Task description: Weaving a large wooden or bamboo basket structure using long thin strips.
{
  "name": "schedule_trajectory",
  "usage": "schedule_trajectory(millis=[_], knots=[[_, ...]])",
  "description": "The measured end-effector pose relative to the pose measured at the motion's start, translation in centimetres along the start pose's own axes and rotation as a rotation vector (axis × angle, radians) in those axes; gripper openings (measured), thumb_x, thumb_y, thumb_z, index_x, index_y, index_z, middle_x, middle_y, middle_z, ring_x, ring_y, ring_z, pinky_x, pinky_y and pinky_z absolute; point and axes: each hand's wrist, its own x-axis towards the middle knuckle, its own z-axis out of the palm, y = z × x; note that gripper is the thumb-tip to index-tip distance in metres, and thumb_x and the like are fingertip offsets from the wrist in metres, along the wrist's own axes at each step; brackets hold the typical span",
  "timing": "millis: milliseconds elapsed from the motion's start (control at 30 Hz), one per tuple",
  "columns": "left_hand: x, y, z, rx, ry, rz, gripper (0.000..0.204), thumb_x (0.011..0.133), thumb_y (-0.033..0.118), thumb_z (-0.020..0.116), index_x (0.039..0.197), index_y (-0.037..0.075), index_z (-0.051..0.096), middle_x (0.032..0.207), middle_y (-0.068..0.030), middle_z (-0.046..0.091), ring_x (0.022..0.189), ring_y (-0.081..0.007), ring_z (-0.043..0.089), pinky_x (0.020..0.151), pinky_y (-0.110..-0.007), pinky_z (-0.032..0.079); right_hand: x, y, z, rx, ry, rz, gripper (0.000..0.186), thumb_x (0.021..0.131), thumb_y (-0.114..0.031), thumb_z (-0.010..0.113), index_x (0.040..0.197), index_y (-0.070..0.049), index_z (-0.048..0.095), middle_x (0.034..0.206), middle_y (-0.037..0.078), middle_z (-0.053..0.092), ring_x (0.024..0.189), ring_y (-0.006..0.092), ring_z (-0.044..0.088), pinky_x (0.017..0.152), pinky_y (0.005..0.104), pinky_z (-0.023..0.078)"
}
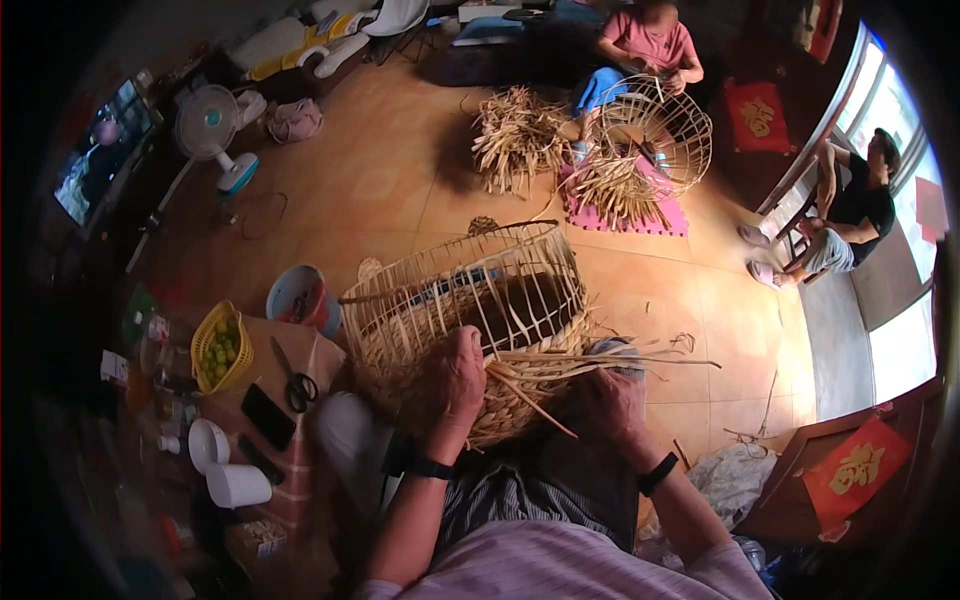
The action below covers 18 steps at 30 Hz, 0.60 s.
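Observation:
A large half-woven basket (395,330) rests on my lap, its bare frame of thin rods on the far side and braided straw on the near side. My left hand (463,375) is closed at the upper edge of the braid, pinching straw strands where they meet the weave. Loose straw strands (540,362) fan out from there to the right. On that side my right hand (608,398) has its fingers curled around the strands, partly hidden under them. Both wrists wear dark bands.
At left, a small table holds scissors (294,380), a phone (268,416), a yellow fruit basket (222,350) and white cups (238,484). Beyond stand a bucket (303,300) and fan (207,125). One person (650,45) works another basket frame (690,150); another person (862,210) sits right.

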Motion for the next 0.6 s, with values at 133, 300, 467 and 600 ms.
schedule_trajectory(millis=[133, 300, 467, 600], knots=[[-0.6, -0.2, -0.4, -0.051, 0.01, 0.05, 0.011, 0.106, 0.019, 0.058, 0.108, 0.009, 0.062, 0.088, -0.0185, 0.068, 0.084, -0.0414, 0.067, 0.071, -0.05, 0.052, 0.1, -0.7, -0.3, 0.057, 0.013, -0.036, 0.014, 0.089, -0.023, 0.074, 0.088, -0.012, 0.064, 0.077, 0.014, 0.068, 0.073, 0.0366, 0.069, 0.064, 0.0466, 0.053], [-0.5, 0.1, -0.1, -0.122, 0.051, 0.087, 0.009, 0.103, 0.013, 0.06, 0.108, 0.007, 0.063, 0.089, -0.0183, 0.07, 0.081, -0.0419, 0.067, 0.071, -0.051, 0.053, -0.7, 1.2, 0.4, -0.044, 0.003, -0.019, 0.013, 0.088, -0.015, 0.075, 0.085, -0.008, 0.065, 0.072, 0.015, 0.065, 0.069, 0.0386, 0.067, 0.061, 0.0459, 0.05], [0.0, -0.7, -0.3, -0.038, 0.047, 0.093, 0.01, 0.103, 0.013, 0.056, 0.106, 0.008, 0.064, 0.087, -0.0179, 0.07, 0.08, -0.0409, 0.068, 0.069, -0.052, 0.053, 0.2, 0.7, 1.2, -0.017, 0.019, -0.02, 0.018, 0.089, -0.016, 0.075, 0.082, -0.008, 0.06, 0.073, 0.016, 0.064, 0.07, 0.0397, 0.066, 0.062, 0.0474, 0.05], [-0.4, -0.6, 0.4, -0.015, -0.1, -0.007, 0.012, 0.1, 0.011, 0.057, 0.112, 0.012, 0.055, 0.076, -0.0225, 0.066, 0.07, -0.0435, 0.069, 0.056, -0.054, 0.051, 1.2, 0.2, 0.7, -0.007, 0.173, -0.21, 0.007, 0.09, -0.011, 0.071, 0.097, -0.008, 0.069, 0.084, 0.015, 0.071, 0.085, 0.0381, 0.071, 0.077, 0.0447, 0.055]])
